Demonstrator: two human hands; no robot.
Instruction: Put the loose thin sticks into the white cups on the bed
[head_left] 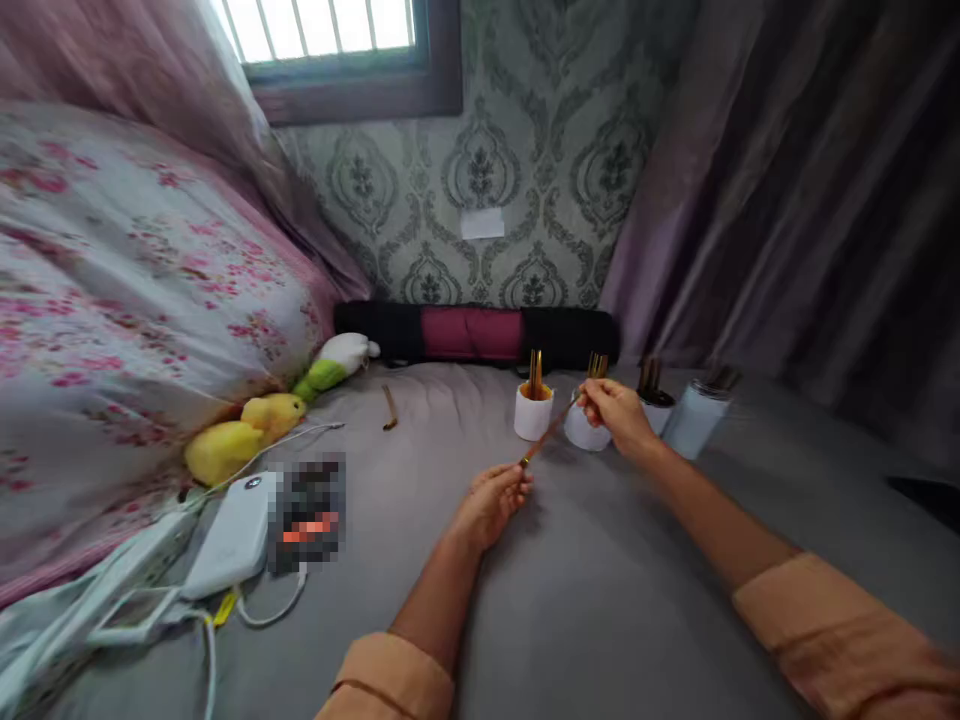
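The right hand (pixel 611 408) pinches the upper end of a slender, golden-brown stick-like utensil (pixel 552 428) between thumb and fingers, while the left hand (pixel 493 502) has its fingers closed about the lower end. The utensil slants between them, in front of a short white cylindrical cup (pixel 532 418); its ends are hidden by the fingers. For steady handling, a light fingertip pinch at both ends should do, with little bending force on so thin a shaft, and the wrists clear of the nearby cups.

The utensil's shaft looks smooth and narrow. Shiny gold sticks (pixel 535 372) stand upright in the white cup; a second white round cup (pixel 586 432) sits partly behind the right hand, and a taller pale blue-grey cylinder (pixel 696 420) leans at the far right. Beneath, a soft grey fabric sheet (pixel 600 600) shows shallow wrinkles; a small brownish-gold spoon-like piece (pixel 390 408) lies on it.
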